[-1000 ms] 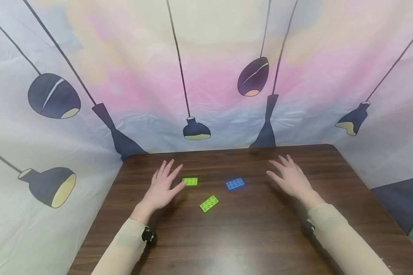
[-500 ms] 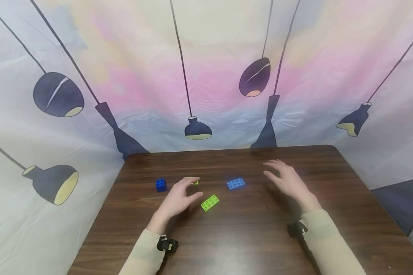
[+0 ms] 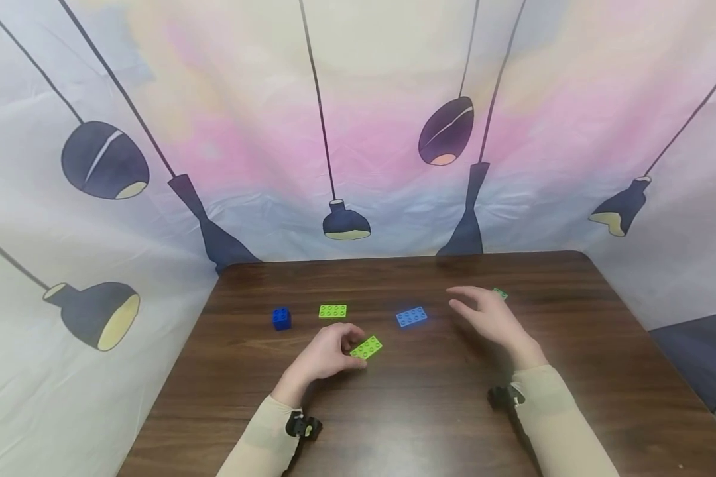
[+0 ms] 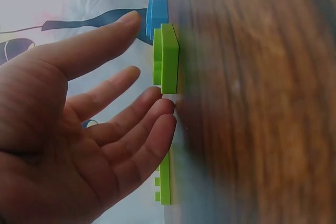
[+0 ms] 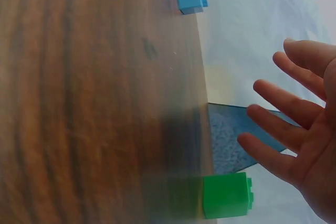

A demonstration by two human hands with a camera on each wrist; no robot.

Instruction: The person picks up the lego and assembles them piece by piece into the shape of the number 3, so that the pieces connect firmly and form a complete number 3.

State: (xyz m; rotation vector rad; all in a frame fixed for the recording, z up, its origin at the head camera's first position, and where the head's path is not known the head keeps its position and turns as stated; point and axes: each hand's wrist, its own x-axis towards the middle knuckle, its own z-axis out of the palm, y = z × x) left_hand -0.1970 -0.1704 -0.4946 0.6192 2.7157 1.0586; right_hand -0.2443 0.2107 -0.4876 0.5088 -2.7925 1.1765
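Note:
My left hand (image 3: 325, 352) is at the nearer lime green building brick (image 3: 367, 347), its thumb and fingers spread around the brick's left end. In the left wrist view, that brick (image 4: 169, 59) stands between thumb and fingers, and no grip on it shows. My right hand (image 3: 490, 321) hovers over the table's right side with loosely bent fingers, holding nothing. Just beyond it a green brick (image 3: 500, 294) is partly hidden; the right wrist view shows this green block (image 5: 226, 196) below the fingers. Between the hands lies a light blue brick (image 3: 412, 317).
A second lime green brick (image 3: 333, 311) lies behind my left hand, with a small dark blue brick (image 3: 282, 319) to its left. All rest on a dark wooden table (image 3: 406, 411). A cloth backdrop (image 3: 382, 146) with printed lamps hangs behind the far edge.
My left hand has moved right and nearer, from beside the far lime brick to the nearer one, uncovering the dark blue brick. My right hand has shifted slightly left, revealing the green brick.

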